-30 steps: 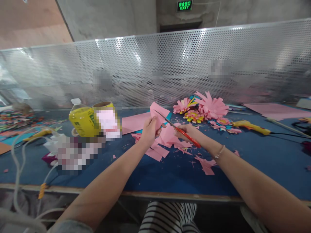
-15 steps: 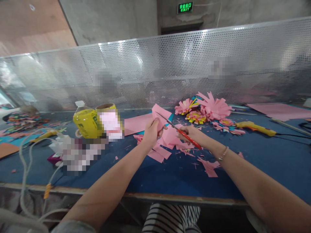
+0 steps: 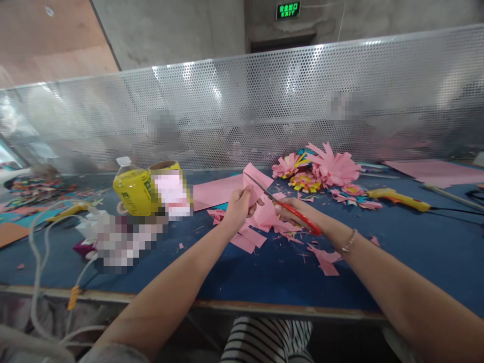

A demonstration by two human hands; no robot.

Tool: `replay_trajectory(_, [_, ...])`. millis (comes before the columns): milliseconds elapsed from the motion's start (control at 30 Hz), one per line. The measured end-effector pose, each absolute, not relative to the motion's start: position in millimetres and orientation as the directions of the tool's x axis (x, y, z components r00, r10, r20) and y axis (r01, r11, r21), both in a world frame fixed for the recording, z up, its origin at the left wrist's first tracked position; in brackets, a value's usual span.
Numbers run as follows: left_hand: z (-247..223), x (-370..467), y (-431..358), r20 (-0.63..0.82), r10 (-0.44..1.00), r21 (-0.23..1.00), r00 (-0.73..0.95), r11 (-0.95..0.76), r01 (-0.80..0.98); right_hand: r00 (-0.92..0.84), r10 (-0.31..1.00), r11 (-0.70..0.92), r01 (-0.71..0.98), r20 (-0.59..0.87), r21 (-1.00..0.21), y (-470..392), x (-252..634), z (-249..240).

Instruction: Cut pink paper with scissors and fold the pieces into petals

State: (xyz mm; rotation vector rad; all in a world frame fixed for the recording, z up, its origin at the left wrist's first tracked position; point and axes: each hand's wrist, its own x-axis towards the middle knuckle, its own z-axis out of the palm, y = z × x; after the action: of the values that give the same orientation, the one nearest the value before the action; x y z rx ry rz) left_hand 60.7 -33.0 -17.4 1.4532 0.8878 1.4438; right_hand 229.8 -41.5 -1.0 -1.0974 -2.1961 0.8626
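My left hand [image 3: 240, 204] pinches a folded piece of pink paper [image 3: 260, 176] above the middle of the table. Red-handled scissors [image 3: 302, 217] are in my right hand [image 3: 293, 210], their blades lying across the pink paper. Beneath and around both hands lie pink paper pieces [image 3: 247, 239] and thin scraps. A larger pink sheet [image 3: 215, 192] extends to the left behind my left hand. Pink paper flowers [image 3: 335, 166] with some yellow and blue petals stand beyond my right hand.
A yellow-labelled bottle [image 3: 132, 190] and a yellow roll [image 3: 166, 166] stand left of centre. To the right lies a yellow glue gun [image 3: 399, 198]. White cables [image 3: 36, 252] hang over the left front edge. A perforated metal panel [image 3: 212, 111] runs behind the blue table [image 3: 264, 287].
The held pink paper and my left hand have shifted slightly right. The scissors have moved a little too, with their handles now further right and their red loops more visible.
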Motion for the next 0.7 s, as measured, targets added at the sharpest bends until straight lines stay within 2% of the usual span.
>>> replay_trajectory(200, [-17.1,62.3,-33.0,0.33,0.943,0.919,0.047,-0.31,-0.244,-0.45,0.887,0.363,0.543,0.102,-0.757,-41.1,227.6,-1.8])
replay_trajectory(333, [-13.6,62.7,-35.9,0.296,0.953,0.91,0.069,-0.259,-0.324,-0.44,0.892,0.353,0.538,0.102,-0.766,-44.4,225.0,1.0])
replay_trajectory(533, [-12.0,62.7,-36.4,0.27,0.96,0.903,0.069,-0.227,-0.365,-0.399,0.914,0.313,0.573,0.075,-0.758,-40.0,224.1,-2.2])
replay_trajectory(700, [-9.7,63.7,-37.8,0.222,0.974,0.926,0.048,-0.195,-0.323,-0.39,0.917,0.316,0.575,0.087,-0.755,-31.1,225.3,-7.2])
